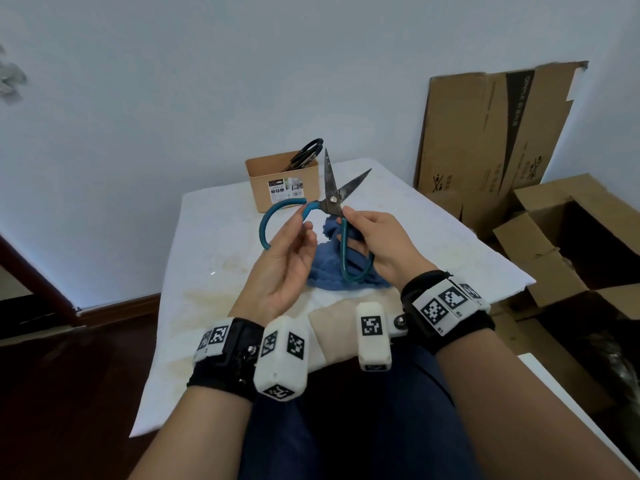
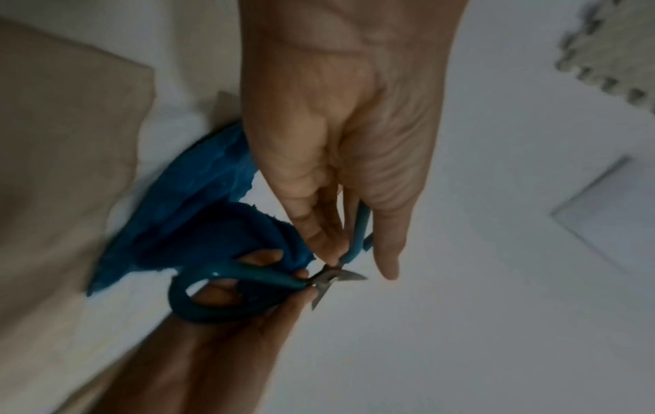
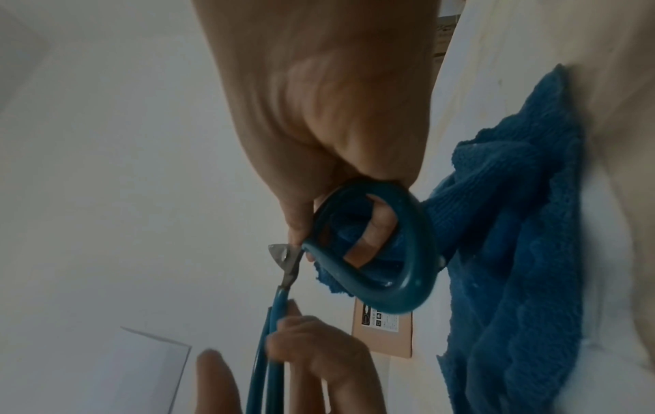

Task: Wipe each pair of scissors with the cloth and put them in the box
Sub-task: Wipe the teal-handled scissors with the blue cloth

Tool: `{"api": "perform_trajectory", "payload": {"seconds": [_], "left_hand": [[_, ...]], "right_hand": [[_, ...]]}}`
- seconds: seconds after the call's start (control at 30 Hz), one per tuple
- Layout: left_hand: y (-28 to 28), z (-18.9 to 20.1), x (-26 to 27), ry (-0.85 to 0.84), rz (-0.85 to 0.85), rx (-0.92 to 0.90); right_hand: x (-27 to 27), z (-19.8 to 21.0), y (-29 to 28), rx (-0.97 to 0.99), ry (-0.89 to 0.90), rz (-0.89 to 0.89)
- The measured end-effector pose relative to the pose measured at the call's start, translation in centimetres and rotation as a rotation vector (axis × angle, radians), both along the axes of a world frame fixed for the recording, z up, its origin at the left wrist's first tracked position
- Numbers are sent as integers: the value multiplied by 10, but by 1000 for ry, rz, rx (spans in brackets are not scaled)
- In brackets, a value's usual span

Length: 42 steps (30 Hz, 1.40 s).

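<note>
A pair of teal-handled scissors (image 1: 333, 199) is held up above the white table (image 1: 214, 237), its dark blades spread and pointing upward. My left hand (image 1: 304, 218) pinches the left handle loop near the pivot. My right hand (image 1: 360, 230) grips the right handle loop (image 3: 418, 252) with a finger through it, together with the blue cloth (image 1: 329, 271), which hangs down onto the table. The tan box (image 1: 282, 181) stands at the table's far edge with black-handled scissors (image 1: 306, 152) sticking out of it. In the left wrist view the left fingers (image 2: 329, 238) close on the thin teal handle.
A flattened cardboard sheet (image 1: 485, 143) leans on the wall at the right, with an open carton (image 1: 571, 244) below it on the floor. A beige pad (image 1: 332, 327) lies at the table's near edge. Dark floor lies to the left.
</note>
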<state>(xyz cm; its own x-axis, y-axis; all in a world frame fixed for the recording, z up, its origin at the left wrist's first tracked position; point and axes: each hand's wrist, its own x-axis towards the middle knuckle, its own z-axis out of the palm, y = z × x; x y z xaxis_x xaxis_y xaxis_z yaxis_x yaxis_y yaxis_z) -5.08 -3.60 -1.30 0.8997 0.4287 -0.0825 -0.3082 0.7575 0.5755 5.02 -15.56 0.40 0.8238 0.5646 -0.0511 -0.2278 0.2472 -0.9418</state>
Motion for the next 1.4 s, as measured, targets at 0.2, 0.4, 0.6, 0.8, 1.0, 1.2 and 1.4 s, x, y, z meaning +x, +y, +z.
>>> {"api": "perform_trajectory", "payload": {"seconds": [0.2,0.4,0.6,0.8,1.0,1.2,1.4], "left_hand": [[-7,-5,4,235,-35,402],[-4,-1,9,218,41,345],[8,-4,6,232,85,304],[29,-8,-11,299,137,366],[36,-12,-19,386,154,519],[29,-18,-22,445,168,682],[21,-19,-21,459,157,712]], "right_hand": [[0,-4,1,-13,-40,72],[-7,-10,7,-46,-48,155],[-9,-12,7,-183,-102,199],[5,-25,-12,-259,-162,-122],[11,-23,-20,-184,-271,-282],[7,-13,-19,-150,-380,-317],[-8,-12,-6,-173,-500,-166]]}}
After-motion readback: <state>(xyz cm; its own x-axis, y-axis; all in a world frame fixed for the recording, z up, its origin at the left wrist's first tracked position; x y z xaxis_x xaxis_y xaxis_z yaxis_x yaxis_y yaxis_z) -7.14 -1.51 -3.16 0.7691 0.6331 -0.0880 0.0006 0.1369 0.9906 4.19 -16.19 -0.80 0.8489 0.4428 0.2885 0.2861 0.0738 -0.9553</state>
